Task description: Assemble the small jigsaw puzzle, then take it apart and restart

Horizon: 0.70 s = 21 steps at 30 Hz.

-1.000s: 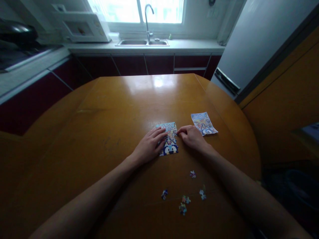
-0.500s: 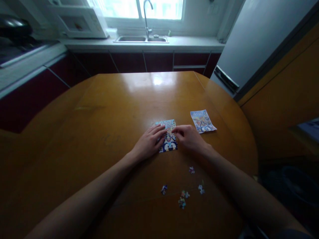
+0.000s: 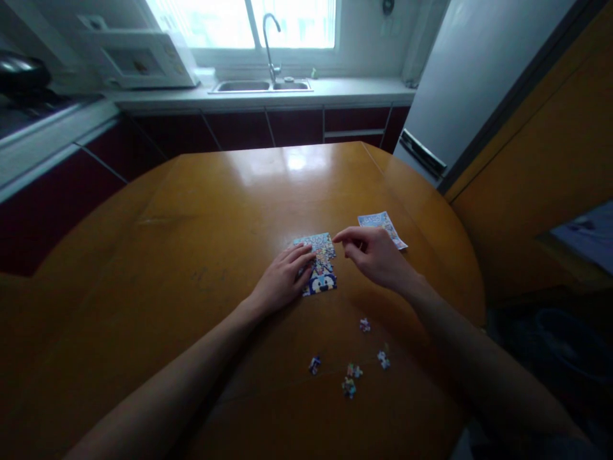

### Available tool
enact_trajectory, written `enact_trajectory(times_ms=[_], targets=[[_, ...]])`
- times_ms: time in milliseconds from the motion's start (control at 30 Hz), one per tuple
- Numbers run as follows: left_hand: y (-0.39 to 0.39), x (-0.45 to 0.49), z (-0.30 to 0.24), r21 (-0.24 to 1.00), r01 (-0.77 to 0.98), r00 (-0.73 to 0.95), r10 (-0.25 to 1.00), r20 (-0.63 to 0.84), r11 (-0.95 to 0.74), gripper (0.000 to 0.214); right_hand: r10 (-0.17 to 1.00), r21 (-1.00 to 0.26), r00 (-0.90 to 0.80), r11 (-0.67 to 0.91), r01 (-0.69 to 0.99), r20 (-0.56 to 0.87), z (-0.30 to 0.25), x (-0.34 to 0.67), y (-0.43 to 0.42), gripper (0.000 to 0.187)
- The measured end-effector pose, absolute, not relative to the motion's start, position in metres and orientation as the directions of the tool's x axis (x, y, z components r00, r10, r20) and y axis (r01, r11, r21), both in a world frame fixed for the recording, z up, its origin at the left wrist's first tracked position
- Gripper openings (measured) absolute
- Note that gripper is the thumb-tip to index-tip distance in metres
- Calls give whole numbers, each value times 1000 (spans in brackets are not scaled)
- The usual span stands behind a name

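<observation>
The right hand (image 3: 376, 257) is keeping thumb and index finger apart, the fingertip pointing at the upper right edge of the partly assembled jigsaw puzzle (image 3: 324, 263); whether it is touching, I cannot tell. The left hand (image 3: 286, 273) is resting, unclenched, over the puzzle's left side. Beyond the right hand, a printed picture sheet (image 3: 377, 219) is lying partly covered. Nearer, loose jigsaw pieces (image 3: 364, 325) are lying scattered on the wooden table (image 3: 215, 249).

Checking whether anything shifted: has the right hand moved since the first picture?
Yes, the right hand has moved forward and rightward against the printed sheet.
</observation>
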<state>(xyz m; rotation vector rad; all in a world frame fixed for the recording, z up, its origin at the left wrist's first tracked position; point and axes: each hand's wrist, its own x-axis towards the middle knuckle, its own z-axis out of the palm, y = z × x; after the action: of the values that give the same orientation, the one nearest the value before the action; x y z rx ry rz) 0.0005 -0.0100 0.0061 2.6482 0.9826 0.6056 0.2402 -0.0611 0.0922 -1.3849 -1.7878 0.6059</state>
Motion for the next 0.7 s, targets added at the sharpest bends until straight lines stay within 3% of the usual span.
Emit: enact_trajectory(times_ms=[133, 367, 533, 700], targets=[[-9, 0, 4, 367, 561, 684, 665, 300, -742, 36, 945, -755, -144, 321, 572, 293, 108, 245, -96, 19], [-7, 0, 1, 372, 560, 685, 666, 295, -740, 35, 944, -794, -309, 273, 543, 114, 86, 250, -164, 17], [-7, 0, 2, 362, 560, 689, 662, 297, -745, 35, 939, -749, -343, 244, 616, 24, 62, 247, -197, 25], [-6, 0, -1, 377, 544, 686, 656, 314, -750, 34, 891, -683, -454, 327, 654, -9, 47, 242, -208, 25]])
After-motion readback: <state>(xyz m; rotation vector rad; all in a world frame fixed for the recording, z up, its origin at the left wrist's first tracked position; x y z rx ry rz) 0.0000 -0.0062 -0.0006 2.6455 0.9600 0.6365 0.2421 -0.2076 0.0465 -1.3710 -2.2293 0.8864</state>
